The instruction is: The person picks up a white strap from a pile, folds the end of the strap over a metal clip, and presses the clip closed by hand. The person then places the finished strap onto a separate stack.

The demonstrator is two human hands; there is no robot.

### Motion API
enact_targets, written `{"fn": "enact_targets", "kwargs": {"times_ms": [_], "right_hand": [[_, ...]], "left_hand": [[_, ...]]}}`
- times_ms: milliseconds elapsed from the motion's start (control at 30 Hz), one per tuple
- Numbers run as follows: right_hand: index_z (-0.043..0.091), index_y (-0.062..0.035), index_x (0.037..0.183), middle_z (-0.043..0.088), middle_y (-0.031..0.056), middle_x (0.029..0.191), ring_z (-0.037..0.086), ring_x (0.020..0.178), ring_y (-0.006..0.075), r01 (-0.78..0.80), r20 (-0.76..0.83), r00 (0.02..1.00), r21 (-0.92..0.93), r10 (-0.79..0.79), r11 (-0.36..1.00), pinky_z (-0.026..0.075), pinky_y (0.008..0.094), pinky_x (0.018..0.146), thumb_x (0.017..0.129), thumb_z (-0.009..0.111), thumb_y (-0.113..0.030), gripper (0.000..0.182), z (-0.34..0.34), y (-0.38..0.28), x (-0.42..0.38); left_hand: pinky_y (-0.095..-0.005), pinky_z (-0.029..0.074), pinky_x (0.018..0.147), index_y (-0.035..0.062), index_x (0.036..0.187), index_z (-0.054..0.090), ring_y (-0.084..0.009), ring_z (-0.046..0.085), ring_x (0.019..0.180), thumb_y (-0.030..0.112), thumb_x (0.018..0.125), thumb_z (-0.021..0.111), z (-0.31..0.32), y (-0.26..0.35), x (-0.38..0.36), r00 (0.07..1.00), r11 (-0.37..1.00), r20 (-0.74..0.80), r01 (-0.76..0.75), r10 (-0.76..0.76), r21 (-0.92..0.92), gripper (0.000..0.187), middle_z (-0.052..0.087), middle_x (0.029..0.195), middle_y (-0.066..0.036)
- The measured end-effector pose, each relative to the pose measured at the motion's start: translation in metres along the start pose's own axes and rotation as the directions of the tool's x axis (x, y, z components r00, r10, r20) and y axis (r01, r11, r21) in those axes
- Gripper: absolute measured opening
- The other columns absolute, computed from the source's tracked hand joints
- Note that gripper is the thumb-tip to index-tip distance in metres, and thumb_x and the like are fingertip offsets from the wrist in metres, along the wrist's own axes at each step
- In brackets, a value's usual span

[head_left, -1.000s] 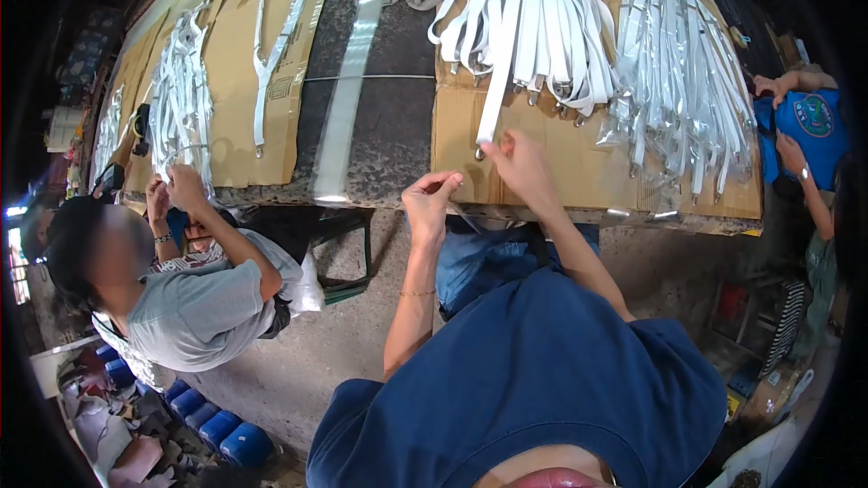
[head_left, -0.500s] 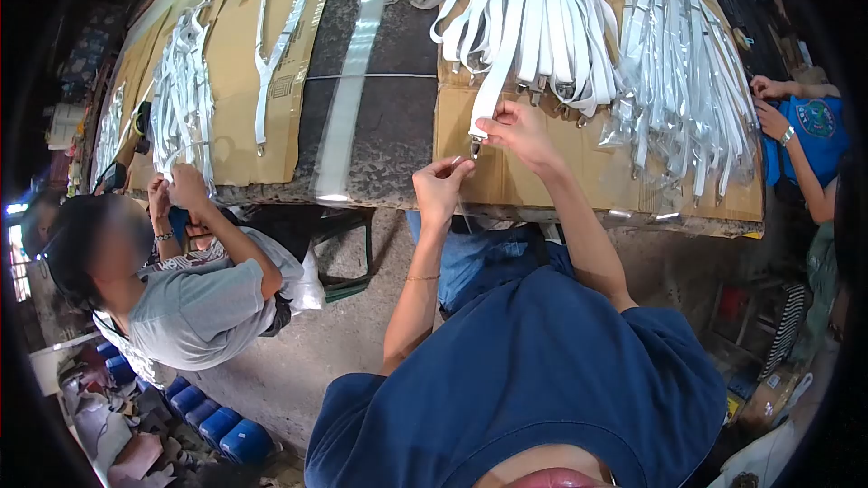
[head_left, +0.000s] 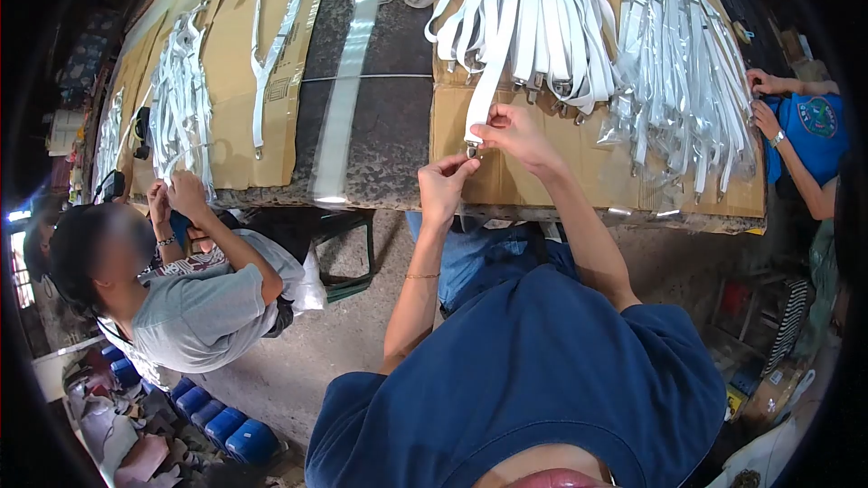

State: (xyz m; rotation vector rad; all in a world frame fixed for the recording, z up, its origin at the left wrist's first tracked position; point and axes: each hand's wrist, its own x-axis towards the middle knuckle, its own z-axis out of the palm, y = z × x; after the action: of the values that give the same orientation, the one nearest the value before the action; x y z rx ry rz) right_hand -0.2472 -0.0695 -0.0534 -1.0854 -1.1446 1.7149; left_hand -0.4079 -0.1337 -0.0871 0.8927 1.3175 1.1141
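Note:
A white elastic suspender strap (head_left: 488, 90) hangs down from a bundle of white suspenders (head_left: 533, 18) on the cardboard. My right hand (head_left: 514, 137) is closed, pinching this strap just above its end. At that end is a small metal clip (head_left: 472, 151). The thumb and index finger of my left hand (head_left: 443, 188) close together on the clip from below. Fine detail between the fingertips is too small to make out. More metal clips hang along the lower edge of the bundle.
Plastic-bagged suspenders (head_left: 674, 81) lie to the right, and another pile (head_left: 181, 99) lies left. One Y-shaped suspender (head_left: 262, 72) rests on cardboard. A clear plastic strip (head_left: 348, 90) crosses the dark tabletop. A person in grey (head_left: 199, 307) sits left; a person in blue (head_left: 809, 136) works right.
My left hand has risen slightly to the clip, and its fingers have drawn together there. My right hand keeps its pinch on the strap. The view has shifted a little.

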Motion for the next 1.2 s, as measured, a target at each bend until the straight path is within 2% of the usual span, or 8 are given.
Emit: {"fn": "enact_targets", "kwargs": {"times_ms": [267,433,733,800,900,1000,1167,1200], "right_hand": [[0.06,0.0019,0.097,0.063,0.0052,0.09,0.061,0.081,0.0104,-0.001,-0.037,0.999,0.075,0.004,0.997,0.052,0.0253,0.071,0.084,0.066,-0.008,0.017,-0.004,-0.011,-0.004],[0.059,0.0006,0.105,0.062,0.0045,0.098,0.06,0.091,0.0117,0.005,0.012,1.0,0.028,-0.005,1.0,0.051,0.0269,0.077,0.087,0.063,-0.009,0.021,-0.006,-0.013,-0.003],[0.06,0.0009,0.104,0.063,0.0049,0.096,0.06,0.087,0.0114,0.033,0.03,0.999,-0.005,-0.033,0.999,0.052,0.0266,0.074,0.085,0.065,-0.007,0.021,0.004,-0.019,-0.005],[0.061,0.0013,0.097,0.063,0.0046,0.091,0.06,0.084,0.0108,0.036,0.021,0.999,0.016,-0.036,0.999,0.051,0.0257,0.071,0.084,0.067,-0.007,0.016,0.007,-0.021,-0.007],[0.061,0.0012,0.096,0.063,0.0045,0.091,0.06,0.084,0.0108,0.026,0.03,0.999,0.026,-0.027,0.999,0.051,0.026,0.072,0.084,0.067,-0.007,0.016,0.006,-0.017,-0.007],[0.061,0.0012,0.096,0.063,0.0044,0.09,0.06,0.084,0.0108,0.057,0.027,0.998,0.049,-0.058,0.997,0.051,0.0264,0.072,0.084,0.067,-0.007,0.016,0.004,-0.017,-0.008],[0.061,0.0018,0.097,0.063,0.0046,0.088,0.06,0.08,0.0108,0.081,0.044,0.996,-0.01,-0.08,0.997,0.05,0.0265,0.071,0.083,0.067,-0.006,0.017,0.0,-0.015,-0.008],[0.06,0.0021,0.097,0.063,0.0048,0.087,0.06,0.078,0.0108,0.101,0.045,0.994,-0.022,-0.1,0.995,0.05,0.0266,0.069,0.082,0.067,-0.006,0.018,0.0,-0.014,-0.007]], "left_hand": [[-0.0215,0.049,0.068,-0.0054,0.093,0.069,-0.0096,0.061,0.072,0.004,0.08,0.071,0.001,0.008,-0.005,0.998,0.984,0.053,-0.02,0.03,-0.176,0.016,0.068,0.08,-0.006],[-0.0212,0.049,0.068,-0.0048,0.093,0.069,-0.0095,0.061,0.072,0.003,0.079,0.072,-0.001,0.012,-0.008,0.999,0.995,0.01,-0.029,0.03,-0.094,0.016,0.068,0.082,-0.006],[-0.0222,0.049,0.071,-0.0061,0.092,0.068,-0.0113,0.062,0.074,0.001,0.078,0.072,0.001,0.015,-0.008,1.0,0.997,0.019,-0.009,0.01,-0.072,0.016,0.068,0.084,-0.009],[-0.0222,0.049,0.071,-0.0065,0.092,0.068,-0.0115,0.062,0.074,0.002,0.079,0.072,0.001,0.014,-0.007,1.0,0.998,0.021,-0.005,0.006,-0.055,0.016,0.068,0.083,-0.009],[-0.0224,0.05,0.071,-0.0076,0.092,0.067,-0.0117,0.062,0.073,0.003,0.08,0.071,0.001,0.014,-0.005,0.999,0.999,0.032,0.007,-0.006,-0.054,0.016,0.068,0.083,-0.009],[-0.0236,0.051,0.072,-0.0087,0.093,0.066,-0.0123,0.062,0.074,0.005,0.083,0.068,0.003,0.014,-0.004,0.998,0.994,0.069,0.022,-0.014,-0.108,0.017,0.067,0.084,-0.01],[-0.0268,0.053,0.072,-0.0085,0.099,0.062,-0.0156,0.063,0.078,0.01,0.09,0.06,0.012,0.028,-0.002,0.983,0.926,0.17,0.121,-0.063,-0.358,0.021,0.066,0.089,-0.011],[-0.0268,0.053,0.072,-0.0085,0.099,0.062,-0.0156,0.063,0.078,0.01,0.09,0.06,0.013,0.028,0.0,0.984,0.926,0.17,0.121,-0.063,-0.358,0.021,0.066,0.089,-0.011]]}}
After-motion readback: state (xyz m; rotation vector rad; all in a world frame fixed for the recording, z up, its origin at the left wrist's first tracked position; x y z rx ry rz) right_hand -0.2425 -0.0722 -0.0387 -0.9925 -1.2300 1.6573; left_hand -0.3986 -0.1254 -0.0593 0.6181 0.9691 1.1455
